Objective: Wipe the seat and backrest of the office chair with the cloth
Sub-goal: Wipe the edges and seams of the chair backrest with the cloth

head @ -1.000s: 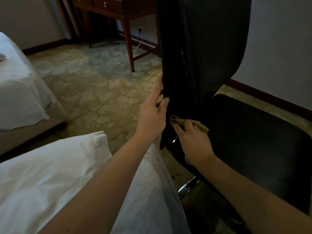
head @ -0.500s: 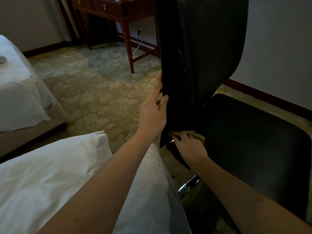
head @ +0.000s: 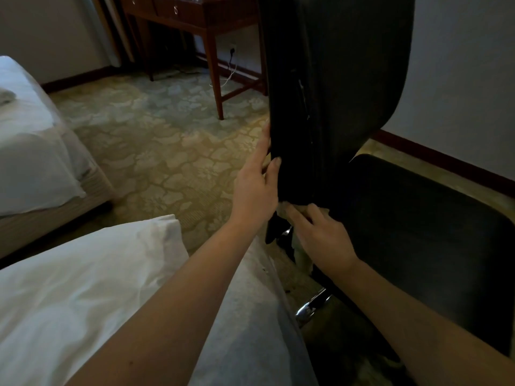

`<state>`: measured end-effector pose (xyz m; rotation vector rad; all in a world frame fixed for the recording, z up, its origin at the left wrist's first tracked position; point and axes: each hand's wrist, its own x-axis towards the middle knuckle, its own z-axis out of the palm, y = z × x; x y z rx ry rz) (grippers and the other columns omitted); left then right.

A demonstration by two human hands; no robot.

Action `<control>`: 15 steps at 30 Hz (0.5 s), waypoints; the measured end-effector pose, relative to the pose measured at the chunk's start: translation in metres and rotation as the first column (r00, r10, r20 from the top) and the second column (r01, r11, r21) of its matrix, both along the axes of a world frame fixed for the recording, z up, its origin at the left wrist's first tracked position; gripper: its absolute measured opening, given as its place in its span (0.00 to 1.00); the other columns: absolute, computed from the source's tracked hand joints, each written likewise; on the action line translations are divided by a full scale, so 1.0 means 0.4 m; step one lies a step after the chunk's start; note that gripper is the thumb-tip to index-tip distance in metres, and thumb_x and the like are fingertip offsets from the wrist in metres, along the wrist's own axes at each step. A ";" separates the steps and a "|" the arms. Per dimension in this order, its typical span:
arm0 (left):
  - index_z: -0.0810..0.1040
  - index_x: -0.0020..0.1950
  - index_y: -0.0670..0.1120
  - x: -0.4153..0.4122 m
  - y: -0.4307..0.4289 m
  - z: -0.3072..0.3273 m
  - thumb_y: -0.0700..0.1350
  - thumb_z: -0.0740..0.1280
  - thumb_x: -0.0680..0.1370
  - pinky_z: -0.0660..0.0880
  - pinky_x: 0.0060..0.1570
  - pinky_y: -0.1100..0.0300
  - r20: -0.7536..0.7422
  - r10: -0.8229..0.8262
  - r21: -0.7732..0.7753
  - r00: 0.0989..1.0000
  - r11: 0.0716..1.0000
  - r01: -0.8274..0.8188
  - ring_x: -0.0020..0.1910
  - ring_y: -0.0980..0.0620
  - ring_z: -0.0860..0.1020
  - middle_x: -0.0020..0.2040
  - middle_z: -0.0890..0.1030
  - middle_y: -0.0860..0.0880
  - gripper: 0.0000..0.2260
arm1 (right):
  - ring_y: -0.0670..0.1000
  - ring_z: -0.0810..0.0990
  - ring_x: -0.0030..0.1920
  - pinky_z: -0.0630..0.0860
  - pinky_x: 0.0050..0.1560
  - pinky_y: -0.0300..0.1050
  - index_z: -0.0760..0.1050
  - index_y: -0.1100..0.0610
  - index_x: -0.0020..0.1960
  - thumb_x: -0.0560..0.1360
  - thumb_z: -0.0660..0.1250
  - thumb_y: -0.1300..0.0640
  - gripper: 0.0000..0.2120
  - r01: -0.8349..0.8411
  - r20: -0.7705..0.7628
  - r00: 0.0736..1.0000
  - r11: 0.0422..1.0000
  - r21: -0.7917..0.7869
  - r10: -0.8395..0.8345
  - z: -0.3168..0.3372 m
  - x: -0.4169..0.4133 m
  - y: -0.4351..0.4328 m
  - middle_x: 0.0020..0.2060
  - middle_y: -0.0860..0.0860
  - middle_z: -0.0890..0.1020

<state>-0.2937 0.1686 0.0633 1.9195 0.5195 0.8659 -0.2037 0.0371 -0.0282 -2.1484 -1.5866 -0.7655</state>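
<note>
Work was centred on the bottom edge of the backrest (head: 334, 93), where it nears the seat (head: 432, 232). The left hand (head: 257, 188) pinched the backrest's near edge, fingers laid up the rear face and thumb on the front, most likely to steady it against the push of the wipe. The right hand (head: 323, 240) lay just below, its fingers spread and nearly straight, pressing the cloth (head: 282, 208) against the lowest part of the backrest. It pressed rather than clutched, though the thumb was hidden. Only a pale scrap of the cloth showed past the fingertips; the hand covered the rest. A flat hand probably suited the narrow gap between backrest and seat, where a bunched fist would fit badly. The seat, dark and broad to the right, was touched by neither hand, so I judged it not yet under the wipe. A bed (head: 83, 288) with white bedding lay beneath the left forearm, close beside the backrest. A wooden worktop (head: 195, 15) stood well apart across the patterned carpet (head: 167, 149).
</note>
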 end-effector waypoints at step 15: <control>0.55 0.79 0.65 -0.002 -0.003 0.005 0.44 0.60 0.86 0.82 0.53 0.60 -0.021 0.011 -0.029 1.000 0.999 -0.012 0.51 0.55 0.84 0.62 0.76 0.70 0.27 | 0.58 0.82 0.45 0.79 0.38 0.50 0.80 0.57 0.59 0.75 0.69 0.63 0.13 0.150 -0.203 0.953 0.933 -0.328 -0.224 -0.024 -0.035 0.061 0.56 0.57 0.78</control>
